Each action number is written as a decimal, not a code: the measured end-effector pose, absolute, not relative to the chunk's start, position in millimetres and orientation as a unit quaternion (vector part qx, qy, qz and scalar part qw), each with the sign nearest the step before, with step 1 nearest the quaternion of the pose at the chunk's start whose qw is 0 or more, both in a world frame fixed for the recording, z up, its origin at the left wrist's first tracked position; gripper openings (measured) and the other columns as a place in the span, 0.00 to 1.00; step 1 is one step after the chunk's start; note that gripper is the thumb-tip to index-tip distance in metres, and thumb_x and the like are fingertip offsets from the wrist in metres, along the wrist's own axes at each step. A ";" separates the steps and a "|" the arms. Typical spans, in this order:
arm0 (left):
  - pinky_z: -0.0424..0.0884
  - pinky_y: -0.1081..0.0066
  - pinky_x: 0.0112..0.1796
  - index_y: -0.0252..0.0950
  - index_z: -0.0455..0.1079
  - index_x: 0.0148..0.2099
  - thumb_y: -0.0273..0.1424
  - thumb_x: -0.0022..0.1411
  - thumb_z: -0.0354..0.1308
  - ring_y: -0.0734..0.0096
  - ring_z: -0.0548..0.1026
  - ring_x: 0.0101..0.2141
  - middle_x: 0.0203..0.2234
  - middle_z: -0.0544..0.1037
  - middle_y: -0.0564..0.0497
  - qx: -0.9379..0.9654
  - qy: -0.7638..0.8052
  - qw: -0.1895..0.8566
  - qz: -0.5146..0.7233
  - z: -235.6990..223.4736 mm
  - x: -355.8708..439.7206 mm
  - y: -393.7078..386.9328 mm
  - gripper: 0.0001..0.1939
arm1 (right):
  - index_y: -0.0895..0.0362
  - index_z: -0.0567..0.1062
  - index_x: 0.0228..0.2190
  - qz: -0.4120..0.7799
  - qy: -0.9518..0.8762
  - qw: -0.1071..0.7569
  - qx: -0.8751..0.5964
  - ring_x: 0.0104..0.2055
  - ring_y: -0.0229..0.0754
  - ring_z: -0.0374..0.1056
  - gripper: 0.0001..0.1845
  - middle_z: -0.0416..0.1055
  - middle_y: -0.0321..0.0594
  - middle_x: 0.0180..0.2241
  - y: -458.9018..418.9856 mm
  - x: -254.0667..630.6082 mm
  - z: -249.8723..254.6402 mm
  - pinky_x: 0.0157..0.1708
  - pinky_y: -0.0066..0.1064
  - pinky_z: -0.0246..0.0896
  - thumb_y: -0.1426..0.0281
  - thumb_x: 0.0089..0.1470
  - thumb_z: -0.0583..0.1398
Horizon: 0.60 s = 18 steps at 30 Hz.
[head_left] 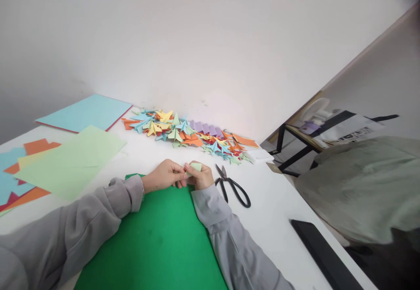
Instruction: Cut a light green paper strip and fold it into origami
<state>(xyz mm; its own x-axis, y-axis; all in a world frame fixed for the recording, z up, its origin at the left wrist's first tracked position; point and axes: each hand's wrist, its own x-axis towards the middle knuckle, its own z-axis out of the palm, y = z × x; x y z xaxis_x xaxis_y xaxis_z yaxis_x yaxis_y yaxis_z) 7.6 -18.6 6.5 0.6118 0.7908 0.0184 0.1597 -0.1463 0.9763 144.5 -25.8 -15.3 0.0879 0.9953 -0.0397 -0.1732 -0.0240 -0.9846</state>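
Note:
A small piece of light green paper (196, 166) is pinched between my two hands, above the far edge of a green sheet (157, 237). My left hand (165, 175) closes its fingertips on the paper's left side. On the right side, my right hand (201, 176) grips it between thumb and curled fingers. Fingers cover most of the piece, so its folds cannot be made out. Black-handled scissors (232, 185) lie with blades parted just right of my right hand.
Folded paper shapes (177, 128) in many colours are heaped along the wall. Light green sheets (72, 161) and coloured scraps (13, 172) lie left, before a blue sheet (87, 110). A black flat object (323, 250) rests near the right edge. Grey-green fabric (364, 189) is beyond.

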 end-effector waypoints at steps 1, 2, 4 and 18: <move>0.63 0.77 0.20 0.29 0.71 0.23 0.36 0.51 0.53 0.75 0.70 0.19 0.16 0.73 0.48 0.702 0.339 0.559 0.282 7.0 7.6 -18.8 0.15 | 0.59 0.67 0.13 0.524 -0.418 0.555 -0.492 0.10 0.30 0.54 0.18 0.61 0.29 0.10 -25.7 144.4 -15.4 0.08 0.22 0.46 0.59 0.28 0.66; 0.63 0.77 0.20 0.29 0.71 0.23 0.36 0.51 0.53 0.76 0.70 0.19 0.16 0.74 0.48 0.701 0.340 0.559 0.282 7.3 7.6 -19.0 0.15 | 0.60 0.68 0.13 0.519 -0.416 0.555 -0.499 0.10 0.30 0.54 0.18 0.61 0.30 0.10 -25.7 144.2 -15.2 0.08 0.22 0.47 0.59 0.28 0.66; 0.63 0.77 0.20 0.29 0.71 0.23 0.36 0.51 0.53 0.76 0.70 0.19 0.17 0.74 0.48 0.703 0.340 0.559 0.278 7.4 7.4 -19.2 0.14 | 0.60 0.70 0.15 0.506 -0.418 0.559 -0.507 0.11 0.30 0.55 0.18 0.62 0.31 0.11 -26.1 143.9 -14.2 0.08 0.22 0.49 0.58 0.29 0.65; 0.63 0.78 0.20 0.30 0.71 0.26 0.40 0.53 0.50 0.77 0.67 0.17 0.16 0.73 0.50 0.723 0.345 0.526 0.286 5.3 7.3 -19.5 0.18 | 0.60 0.71 0.14 0.523 -0.427 0.567 -0.472 0.10 0.29 0.54 0.15 0.62 0.30 0.12 -28.4 141.3 -6.3 0.07 0.21 0.47 0.61 0.31 0.66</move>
